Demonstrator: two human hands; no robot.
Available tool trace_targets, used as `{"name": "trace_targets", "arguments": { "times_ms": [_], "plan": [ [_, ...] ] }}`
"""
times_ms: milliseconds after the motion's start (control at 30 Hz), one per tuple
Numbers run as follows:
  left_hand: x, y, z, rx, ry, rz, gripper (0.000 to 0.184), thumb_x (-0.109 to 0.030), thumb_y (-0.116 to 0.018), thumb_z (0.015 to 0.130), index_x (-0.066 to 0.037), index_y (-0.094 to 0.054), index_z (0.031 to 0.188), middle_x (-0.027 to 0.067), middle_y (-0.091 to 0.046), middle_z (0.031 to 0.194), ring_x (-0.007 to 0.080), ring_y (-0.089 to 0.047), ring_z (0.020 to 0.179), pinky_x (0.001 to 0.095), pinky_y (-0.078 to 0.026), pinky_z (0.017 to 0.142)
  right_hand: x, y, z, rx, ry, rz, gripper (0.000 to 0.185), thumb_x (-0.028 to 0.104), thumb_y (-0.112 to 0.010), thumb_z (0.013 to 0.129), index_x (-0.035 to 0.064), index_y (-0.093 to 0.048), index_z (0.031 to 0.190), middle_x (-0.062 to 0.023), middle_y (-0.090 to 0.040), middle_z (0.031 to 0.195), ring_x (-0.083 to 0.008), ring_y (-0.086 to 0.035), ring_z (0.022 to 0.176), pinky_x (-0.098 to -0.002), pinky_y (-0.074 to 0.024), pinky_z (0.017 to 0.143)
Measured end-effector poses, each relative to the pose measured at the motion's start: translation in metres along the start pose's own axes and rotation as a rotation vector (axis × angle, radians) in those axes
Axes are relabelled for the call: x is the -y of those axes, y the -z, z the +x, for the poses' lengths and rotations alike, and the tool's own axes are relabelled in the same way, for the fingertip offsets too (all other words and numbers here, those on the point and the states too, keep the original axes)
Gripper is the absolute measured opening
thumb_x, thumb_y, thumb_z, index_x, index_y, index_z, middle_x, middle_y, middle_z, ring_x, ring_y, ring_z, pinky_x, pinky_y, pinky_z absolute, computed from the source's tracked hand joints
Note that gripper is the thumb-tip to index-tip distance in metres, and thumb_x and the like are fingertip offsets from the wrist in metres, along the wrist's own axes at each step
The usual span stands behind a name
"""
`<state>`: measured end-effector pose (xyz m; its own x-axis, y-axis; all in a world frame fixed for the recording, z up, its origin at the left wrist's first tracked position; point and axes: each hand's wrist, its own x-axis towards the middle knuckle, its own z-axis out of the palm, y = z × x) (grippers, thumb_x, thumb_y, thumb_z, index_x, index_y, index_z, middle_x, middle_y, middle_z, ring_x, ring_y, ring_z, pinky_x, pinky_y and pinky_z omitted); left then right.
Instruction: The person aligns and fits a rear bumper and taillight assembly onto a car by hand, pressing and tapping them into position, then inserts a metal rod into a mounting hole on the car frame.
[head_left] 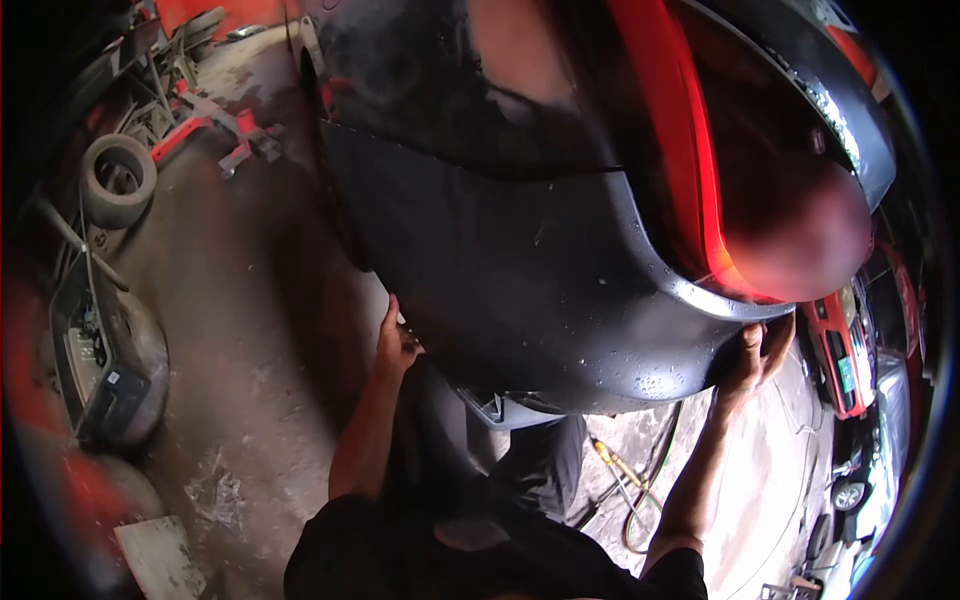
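A dark grey car bumper [510,260], beaded with water drops near its lower right, spans the space in front of me. My left hand [400,338] grips its lower left edge, thumb pointing up and the other fingers mostly hidden behind it. At the right end, my right hand [755,355] holds the bumper's lower edge, with the thumb on the near side. Against the bumper's upper rim runs a red car body panel [695,140].
A tyre [118,180] and a red metal stand [240,135] are on the floor at upper left. A dark plastic part [105,390] lies at far left. By my feet on the right is a hose [632,515]. Other cars, including a red one [838,360], stand at right.
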<state>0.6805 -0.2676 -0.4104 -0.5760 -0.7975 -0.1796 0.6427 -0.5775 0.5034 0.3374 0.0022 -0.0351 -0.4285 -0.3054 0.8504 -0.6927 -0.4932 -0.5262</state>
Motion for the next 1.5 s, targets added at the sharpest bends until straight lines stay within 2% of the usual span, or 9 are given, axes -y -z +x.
{"name": "trace_targets", "arguments": {
  "times_ms": [200, 367, 467, 533, 767, 900, 1233, 1333, 1500],
  "plan": [
    [0.002, -0.022, -0.023, -0.244, -0.027, 0.074, 0.076, -0.068, -0.061, 0.093, -0.018, -0.045, 0.147, 0.0104, -0.061, 0.129, 0.0290, -0.063, 0.114, 0.0542, -0.054, 0.090, -0.001, 0.003, -0.004, 0.015, -0.084, 0.099, 0.081, 0.026, -0.082, 0.089, -0.0076, -0.040, 0.150, -0.0165, -0.053, 0.146, -0.0261, -0.050, 0.132, -0.0399, -0.0329, 0.115],
    [-0.013, -0.062, -0.027, -0.299, -0.050, 0.059, 0.071, -0.052, -0.066, 0.097, -0.015, -0.040, 0.153, 0.0128, -0.052, 0.145, 0.0327, -0.051, 0.134, 0.0551, -0.042, 0.110, 0.005, -0.003, -0.002, -0.021, -0.031, -0.049, 0.089, 0.042, -0.083, 0.086, -0.0065, -0.042, 0.148, -0.0163, -0.057, 0.139, -0.0258, -0.056, 0.124, -0.0394, -0.0395, 0.109],
    [-0.020, -0.075, -0.014, -0.566, -0.717, 0.549, 0.067, -0.034, -0.066, 0.101, -0.010, -0.036, 0.155, 0.0162, -0.048, 0.150, 0.0349, -0.046, 0.140, 0.0489, -0.038, 0.115, 0.014, -0.008, -0.001, -0.052, -0.047, -0.120, 0.091, 0.047, -0.085, 0.083, -0.0060, -0.045, 0.146, -0.0166, -0.059, 0.135, -0.0255, -0.061, 0.118, -0.0385, -0.0438, 0.104],
    [-0.082, -0.172, -0.070, -0.374, -0.989, 0.713, 0.063, -0.022, -0.063, 0.103, -0.003, -0.034, 0.156, 0.0204, -0.043, 0.154, 0.0359, -0.041, 0.144, 0.0433, -0.030, 0.121, 0.015, -0.006, -0.003, -0.050, -0.059, -0.146, 0.091, 0.048, -0.084, 0.083, -0.0059, -0.045, 0.145, -0.0160, -0.060, 0.133, -0.0250, -0.061, 0.116, -0.0380, -0.0447, 0.103],
    [-0.186, -0.363, -0.122, 0.012, -2.126, 1.027, 0.050, -0.026, -0.048, 0.108, 0.009, -0.040, 0.143, 0.0245, -0.044, 0.151, 0.0368, -0.041, 0.142, 0.0487, -0.028, 0.120, 0.016, -0.002, -0.003, -0.013, -0.107, -0.211, 0.085, 0.043, -0.081, 0.088, -0.0046, -0.044, 0.148, -0.0142, -0.058, 0.138, -0.0248, -0.055, 0.125, -0.0395, -0.0388, 0.110],
    [-0.175, -0.436, -0.094, 0.061, -2.023, 1.094, 0.064, -0.033, -0.045, 0.109, 0.006, -0.028, 0.156, 0.0291, -0.032, 0.159, 0.0426, -0.031, 0.148, 0.0498, -0.022, 0.123, 0.015, -0.005, -0.003, -0.039, -0.094, -0.154, 0.095, 0.050, -0.084, 0.082, -0.0069, -0.044, 0.146, -0.0166, -0.061, 0.132, -0.0266, -0.061, 0.115, -0.0380, -0.0455, 0.102],
    [-0.177, -0.438, -0.086, 0.096, -1.757, 1.047, 0.058, -0.037, -0.039, 0.112, 0.006, -0.036, 0.150, 0.0259, -0.046, 0.149, 0.0361, -0.044, 0.140, 0.0444, -0.031, 0.119, 0.022, -0.009, -0.005, -0.070, -0.086, -0.313, 0.086, 0.046, -0.080, 0.089, -0.0043, -0.045, 0.149, -0.0152, -0.063, 0.133, -0.0256, -0.060, 0.117, -0.0389, -0.0435, 0.105],
    [-0.204, -0.421, -0.107, -0.127, -1.988, 1.015, 0.062, -0.044, -0.031, 0.112, 0.006, -0.039, 0.148, 0.0238, -0.047, 0.147, 0.0327, -0.045, 0.139, 0.0432, -0.030, 0.120, 0.016, -0.007, -0.006, -0.093, -0.071, -0.308, 0.085, 0.046, -0.080, 0.089, -0.0048, -0.046, 0.148, -0.0157, -0.063, 0.133, -0.0251, -0.060, 0.117, -0.0381, -0.0440, 0.104],
    [-0.164, -0.460, -0.080, 0.037, -1.970, 0.928, 0.068, -0.046, -0.031, 0.112, 0.005, -0.028, 0.157, 0.0278, -0.036, 0.157, 0.0375, -0.036, 0.146, 0.0448, -0.024, 0.123, 0.021, -0.007, -0.005, -0.093, -0.126, -0.323, 0.105, 0.056, -0.084, 0.079, -0.0086, -0.041, 0.150, -0.0260, -0.055, 0.143, -0.0356, -0.053, 0.130, -0.0470, -0.0370, 0.114]
  ]
}}
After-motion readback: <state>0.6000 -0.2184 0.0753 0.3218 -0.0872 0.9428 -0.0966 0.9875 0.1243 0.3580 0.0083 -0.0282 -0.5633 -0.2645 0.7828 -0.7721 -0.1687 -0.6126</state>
